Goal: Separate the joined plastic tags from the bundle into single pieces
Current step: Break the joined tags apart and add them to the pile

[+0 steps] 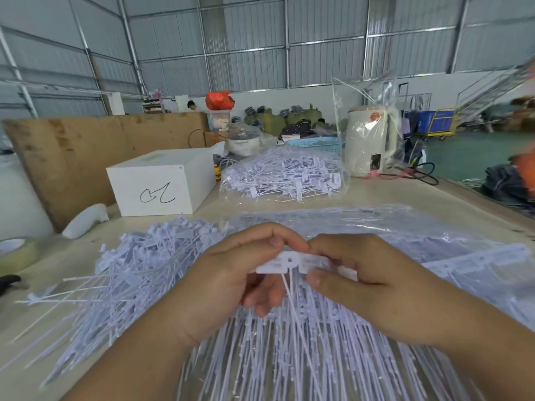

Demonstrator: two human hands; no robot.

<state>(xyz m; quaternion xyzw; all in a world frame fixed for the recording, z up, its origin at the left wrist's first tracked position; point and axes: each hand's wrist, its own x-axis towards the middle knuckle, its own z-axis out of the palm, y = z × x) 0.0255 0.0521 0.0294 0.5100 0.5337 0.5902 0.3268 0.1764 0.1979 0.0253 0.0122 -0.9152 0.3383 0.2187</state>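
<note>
Both hands pinch one strip of joined plastic tags at frame centre.

Your left hand [231, 273] and right hand [373, 282] meet at the strip of joined tags [292, 263], fingers and thumbs curled on its flat heads; its thin tails hang toward the lower edge. Beneath lies the bundle [304, 357], fanned across the table [390, 192]. Loose single tags [121, 273] pile at centre left. Farther up, a white box [162, 183], a bagged tag heap [283, 175] and a wrapped kettle [370, 140] stand.
</note>
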